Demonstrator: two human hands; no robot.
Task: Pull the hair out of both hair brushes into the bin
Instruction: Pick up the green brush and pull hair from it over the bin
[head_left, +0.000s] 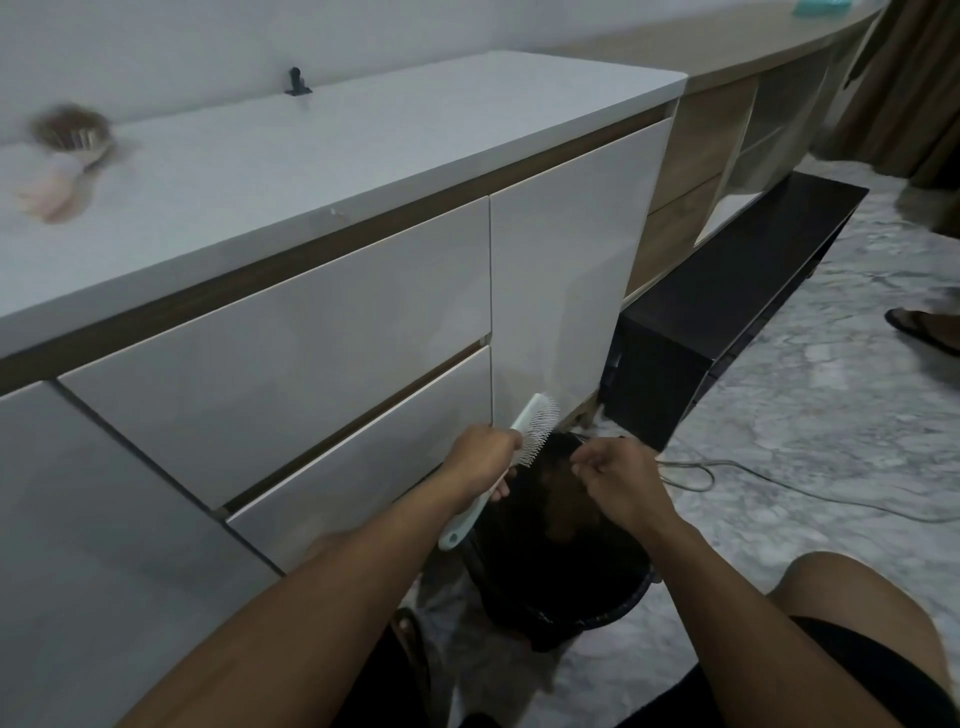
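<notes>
White brush (524, 436) gripped in left hand (480, 460) — right hand (618, 480) pinched shut over bin (613, 618).

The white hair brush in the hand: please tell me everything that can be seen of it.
The white plastic hair brush has a long flat handle with a rounded end and an oblong head set with thin pale pins. The left hand grips it around the neck, so the handle end sticks out below the hand. It is tilted, head up and away, pins facing right toward the right hand, above the black round bin on the floor. The right hand is pinched close beside the pins; whether hair remains among them cannot be told.
</notes>
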